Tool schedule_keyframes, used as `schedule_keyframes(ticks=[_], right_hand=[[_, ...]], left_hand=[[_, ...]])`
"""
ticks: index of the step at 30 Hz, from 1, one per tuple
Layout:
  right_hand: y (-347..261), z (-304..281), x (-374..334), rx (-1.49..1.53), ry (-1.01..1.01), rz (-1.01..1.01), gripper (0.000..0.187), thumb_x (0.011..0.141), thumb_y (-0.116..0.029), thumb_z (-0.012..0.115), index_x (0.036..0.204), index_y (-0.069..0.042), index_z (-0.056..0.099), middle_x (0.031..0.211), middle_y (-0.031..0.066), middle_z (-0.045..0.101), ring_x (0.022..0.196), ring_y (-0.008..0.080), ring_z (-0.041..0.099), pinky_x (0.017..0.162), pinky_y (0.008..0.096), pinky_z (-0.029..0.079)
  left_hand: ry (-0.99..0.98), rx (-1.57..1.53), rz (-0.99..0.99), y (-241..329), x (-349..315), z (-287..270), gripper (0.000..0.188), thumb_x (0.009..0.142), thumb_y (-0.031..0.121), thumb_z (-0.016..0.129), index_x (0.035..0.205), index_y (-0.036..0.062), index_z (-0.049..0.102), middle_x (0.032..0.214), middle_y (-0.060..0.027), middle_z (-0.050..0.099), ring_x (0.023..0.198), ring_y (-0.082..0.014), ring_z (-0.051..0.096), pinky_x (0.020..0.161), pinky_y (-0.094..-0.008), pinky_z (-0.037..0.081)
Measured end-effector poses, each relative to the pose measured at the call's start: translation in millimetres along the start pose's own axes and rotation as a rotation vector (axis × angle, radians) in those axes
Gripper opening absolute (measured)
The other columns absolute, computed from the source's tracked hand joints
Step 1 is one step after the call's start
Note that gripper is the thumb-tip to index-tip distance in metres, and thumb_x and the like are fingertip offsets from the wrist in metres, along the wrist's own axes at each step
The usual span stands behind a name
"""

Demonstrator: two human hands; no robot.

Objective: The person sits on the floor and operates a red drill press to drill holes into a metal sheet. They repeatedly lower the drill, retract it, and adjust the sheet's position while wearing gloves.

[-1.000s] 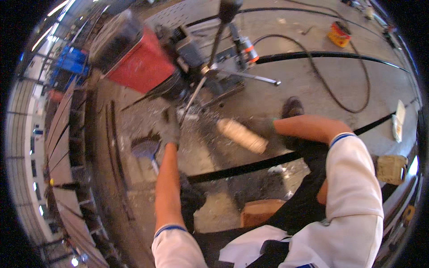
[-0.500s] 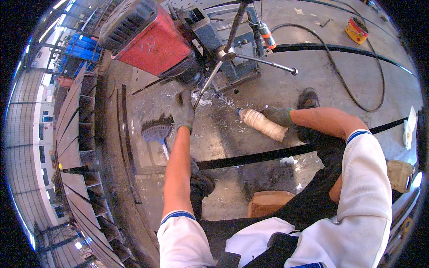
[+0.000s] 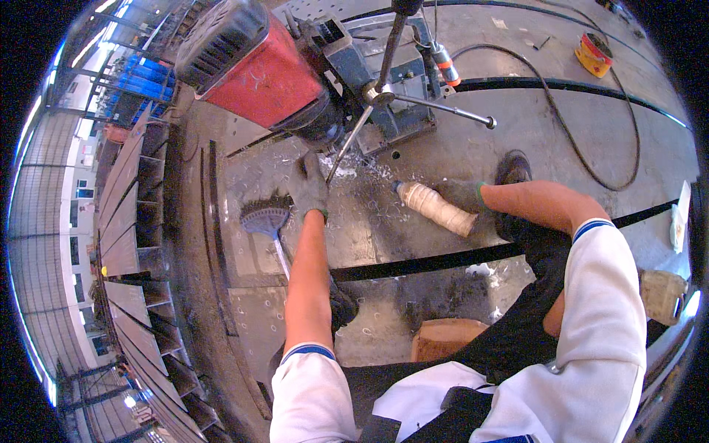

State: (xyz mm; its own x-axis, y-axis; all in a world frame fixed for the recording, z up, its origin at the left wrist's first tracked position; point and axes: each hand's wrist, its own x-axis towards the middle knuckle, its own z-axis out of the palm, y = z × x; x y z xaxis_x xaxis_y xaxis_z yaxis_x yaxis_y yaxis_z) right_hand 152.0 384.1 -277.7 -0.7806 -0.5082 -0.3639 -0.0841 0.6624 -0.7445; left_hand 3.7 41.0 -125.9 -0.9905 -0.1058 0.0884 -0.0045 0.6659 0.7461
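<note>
A red and black drilling machine (image 3: 266, 77) stands on the metal floor, its lower end facing my left hand (image 3: 311, 188). That hand wears a grey glove; its fingers are stretched toward the drill's lower end, the thumb is spread, and I see nothing held. My right hand (image 3: 464, 195), gloved as well, is closed on a bottle (image 3: 437, 208) wrapped in pale tape, with a dark bluish cap pointing toward the machine. The bottle hides part of its fingers. A blue brush (image 3: 264, 219) with dark bristles lies beside my left hand, its pale handle running under my forearm.
Metal feed handles (image 3: 443, 111) stick out from the machine. White shavings (image 3: 358, 164) lie below it. A black cable (image 3: 550, 96) curves across the floor on the right, near a yellow and red container (image 3: 594, 55). A brown block (image 3: 445, 339) sits near my legs.
My left hand has drawn back slightly from the drill's lower end and its thumb has spread outward. The bottle stays in my right hand. The whole view has shifted a little.
</note>
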Motion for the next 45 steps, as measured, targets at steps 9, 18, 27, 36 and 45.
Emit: schedule_keyframes(ticks=[9, 18, 27, 36, 45], right_hand=[[-28, 1, 15, 0.031, 0.040, 0.005, 0.036, 0.105, -0.030, 0.050, 0.128, -0.008, 0.066, 0.115, 0.0109, 0.071, 0.100, 0.0238, 0.065, 0.088, 0.0421, 0.054], [-69, -61, -19, 0.341, 0.095, 0.174, 0.044, 0.108, -0.038, 0.044, 0.138, -0.008, 0.058, 0.113, 0.0067, 0.070, 0.094, 0.0202, 0.064, 0.079, 0.0390, 0.055], [-188, -308, -122, 0.172, 0.965, -0.615, 0.041, 0.098, -0.017, 0.061, 0.139, -0.010, 0.058, 0.145, 0.0104, 0.058, 0.137, 0.0245, 0.052, 0.123, 0.0427, 0.035], [-367, -297, -90, -0.044, 0.939, -0.633, 0.062, 0.103, -0.039, 0.051, 0.150, 0.001, 0.043, 0.125, 0.0195, 0.069, 0.115, 0.0302, 0.069, 0.102, 0.0413, 0.055], [-374, -299, -79, 0.078, 0.883, -0.603, 0.048, 0.099, -0.042, 0.051, 0.128, -0.006, 0.064, 0.114, 0.0110, 0.073, 0.100, 0.0231, 0.071, 0.080, 0.0362, 0.056]], left_hand=[[0.081, -0.746, -0.185, -48, -149, 104, 0.060, 0.107, 0.043, 0.045, 0.154, 0.0060, 0.037, 0.154, -0.0129, 0.042, 0.138, -0.0290, 0.043, 0.115, -0.0398, 0.037], [-0.575, -1.558, -0.893, 31, -204, 126, 0.058, 0.085, 0.042, 0.083, 0.127, 0.0105, 0.057, 0.108, -0.0038, 0.065, 0.092, -0.0224, 0.067, 0.080, -0.0400, 0.060], [-0.401, -1.600, -0.856, -6, -192, 95, 0.048, 0.083, 0.029, 0.088, 0.118, 0.0111, 0.061, 0.097, -0.0040, 0.065, 0.082, -0.0221, 0.068, 0.069, -0.0400, 0.062], [-0.470, -1.132, -0.814, 1, -188, 64, 0.031, 0.090, 0.035, 0.080, 0.106, 0.0109, 0.068, 0.085, -0.0022, 0.067, 0.071, -0.0196, 0.066, 0.066, -0.0365, 0.059], [-0.542, -1.238, -0.788, -58, -200, 89, 0.039, 0.085, 0.024, 0.085, 0.114, 0.0092, 0.064, 0.093, -0.0067, 0.070, 0.074, -0.0220, 0.071, 0.064, -0.0424, 0.063]])
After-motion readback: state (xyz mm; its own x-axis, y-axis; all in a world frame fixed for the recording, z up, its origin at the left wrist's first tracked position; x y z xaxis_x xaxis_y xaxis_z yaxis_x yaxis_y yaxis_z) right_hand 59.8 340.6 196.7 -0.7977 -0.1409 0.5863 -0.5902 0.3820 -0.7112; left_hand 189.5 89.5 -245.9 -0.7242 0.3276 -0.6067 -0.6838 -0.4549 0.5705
